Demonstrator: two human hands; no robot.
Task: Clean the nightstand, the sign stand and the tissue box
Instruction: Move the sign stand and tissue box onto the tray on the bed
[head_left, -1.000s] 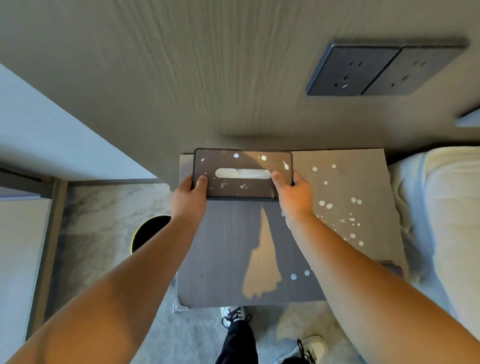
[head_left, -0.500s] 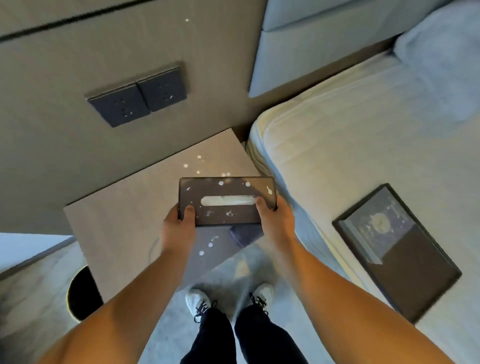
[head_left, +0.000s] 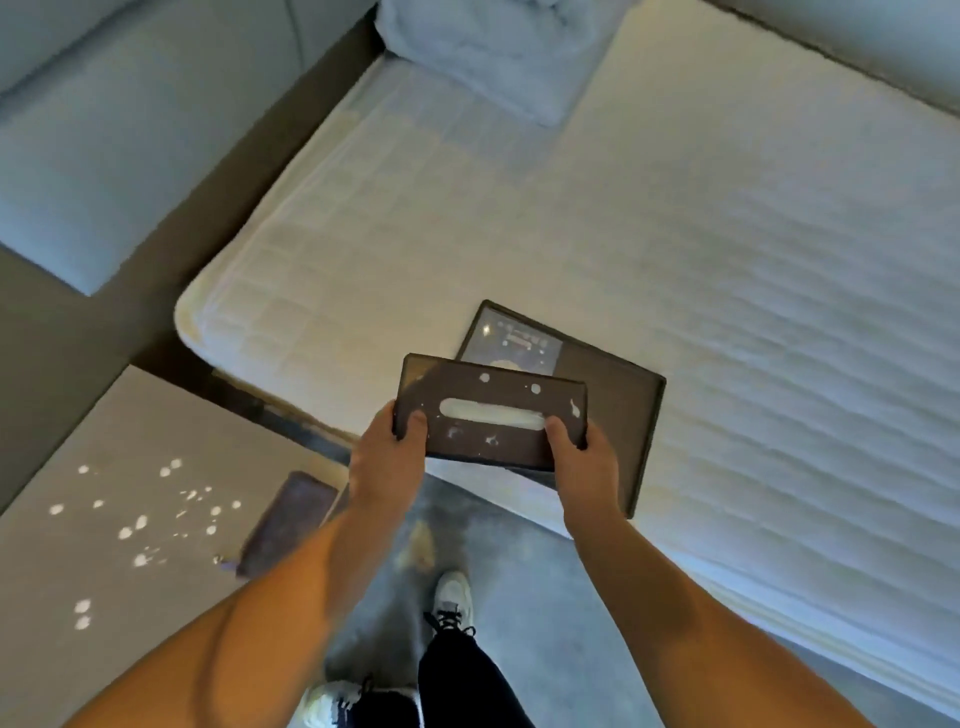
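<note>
1. Both hands grasp the tissue box (head_left: 491, 413) by its short ends: the left hand (head_left: 387, 457) wraps the left end with its thumb on the top face, and the right hand (head_left: 584, 462) wraps the right end the same way.
2. Held in the air, the dark tissue box sits over the edge of the bed (head_left: 727, 234), tilted slightly, its long slot showing pale tissue and its top dotted with white spots.
3. Partly hidden behind the box, the sign stand (head_left: 613, 395) lies flat on the white mattress near its edge, a dark rectangle with a glossy printed panel at its far end.
4. At the lower left stands the nightstand (head_left: 78, 467), its grey top scattered with white splatters.
5. A dark flat object (head_left: 285, 519) lies at the nightstand's near corner; what it is cannot be told.
6. A folded blanket (head_left: 498, 52) rests at the head of the bed.
7. White shoes (head_left: 454, 597) and dark trousers show above grey carpet (head_left: 561, 597) between the forearms.
</note>
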